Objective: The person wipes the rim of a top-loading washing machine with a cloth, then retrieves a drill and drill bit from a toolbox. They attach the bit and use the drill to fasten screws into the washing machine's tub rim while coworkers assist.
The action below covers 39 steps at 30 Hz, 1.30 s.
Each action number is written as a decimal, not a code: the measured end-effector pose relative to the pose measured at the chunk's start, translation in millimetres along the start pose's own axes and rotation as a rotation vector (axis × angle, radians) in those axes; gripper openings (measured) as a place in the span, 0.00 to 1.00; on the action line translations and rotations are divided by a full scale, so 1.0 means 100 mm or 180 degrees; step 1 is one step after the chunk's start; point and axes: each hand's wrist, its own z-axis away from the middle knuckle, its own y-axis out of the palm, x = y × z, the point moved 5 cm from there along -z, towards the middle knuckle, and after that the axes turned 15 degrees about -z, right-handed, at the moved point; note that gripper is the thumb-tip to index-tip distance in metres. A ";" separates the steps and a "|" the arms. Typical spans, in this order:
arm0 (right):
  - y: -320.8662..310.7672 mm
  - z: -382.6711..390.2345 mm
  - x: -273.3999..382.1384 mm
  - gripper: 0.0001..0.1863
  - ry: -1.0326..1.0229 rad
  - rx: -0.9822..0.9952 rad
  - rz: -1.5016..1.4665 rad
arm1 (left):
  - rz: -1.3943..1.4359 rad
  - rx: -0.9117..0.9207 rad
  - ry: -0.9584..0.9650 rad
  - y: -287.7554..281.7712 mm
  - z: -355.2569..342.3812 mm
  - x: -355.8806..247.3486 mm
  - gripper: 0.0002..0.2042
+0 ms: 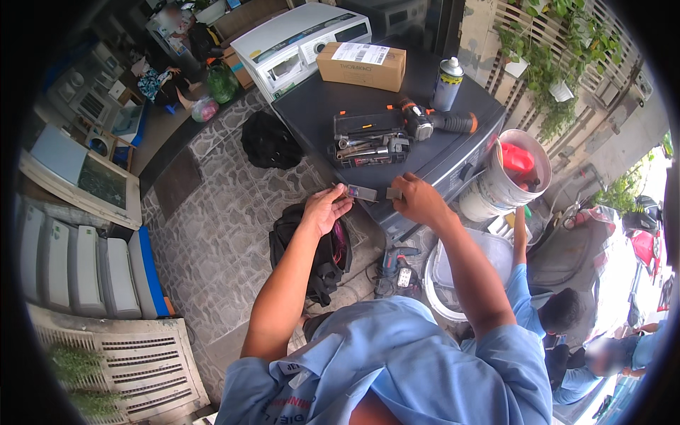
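My left hand, palm turned up, has its fingers closed on the left end of a small clear plastic case near the front edge of the dark table. Just to its right, my right hand pinches a small flat grey piece. Beyond both hands, an open black tool box holds several sockets and metal tools. A black-and-orange power tool lies beside it, in front of an upright spray can. A cardboard box rests farther back.
A white bucket with red items stands right of the table. Below are a black bag, a corded drill and a white lid. Co-workers in blue are at right. A washing machine and seated person are behind.
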 end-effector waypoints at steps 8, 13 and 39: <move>0.14 0.08 0.16 0.17 -0.0043 -0.0142 -0.0210 | -0.0042 -0.0026 -0.0010 0.02 0.02 -0.02 0.15; 0.16 0.09 0.15 0.18 -0.0159 -0.0305 -0.0405 | -0.0049 -0.0091 0.0035 0.02 0.02 -0.03 0.15; 0.08 0.13 0.42 0.17 -0.0519 -0.0261 -0.0791 | -0.0240 -0.0162 0.0370 0.12 0.25 -0.21 0.11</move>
